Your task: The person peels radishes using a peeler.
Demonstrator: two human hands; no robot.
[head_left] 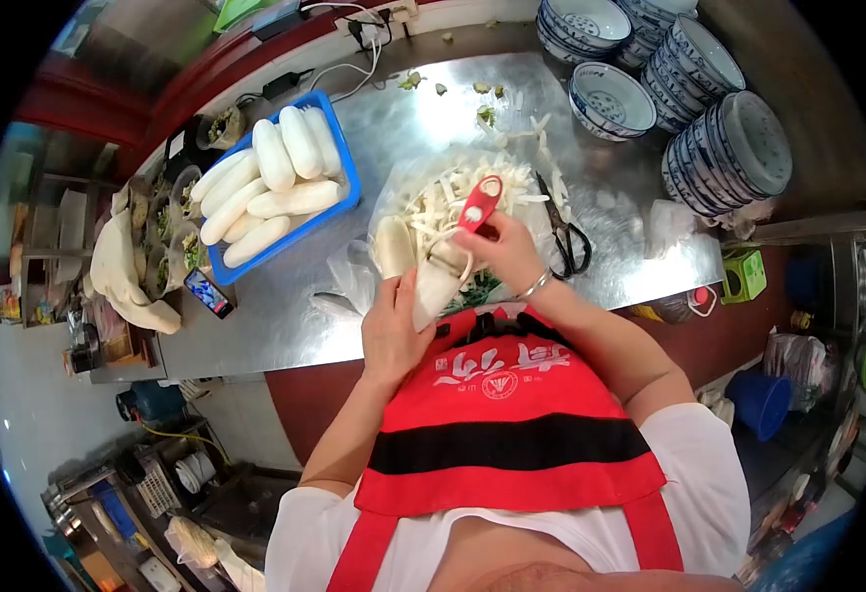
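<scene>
My left hand (390, 333) is wrapped around a white radish (437, 294), which it holds tilted close to the apron. In my right hand (509, 255) is a peeler (481, 201) with a red handle; its working end is at the radish, partly hidden by my fingers. Beneath both hands, a heap of pale radish strips (433, 204) lies on a clear plastic bag. Another white radish (392, 246) lies just beyond my left hand. Black-handled scissors (573, 247) rest to the right of the strips.
A blue basket (352, 168) of several white radishes stands at the left, near a phone (208, 293). Stacked patterned bowls (684, 79) occupy the back right of the metal table (285, 326). Green scraps (410, 81) and cables (364, 65) lie toward the back.
</scene>
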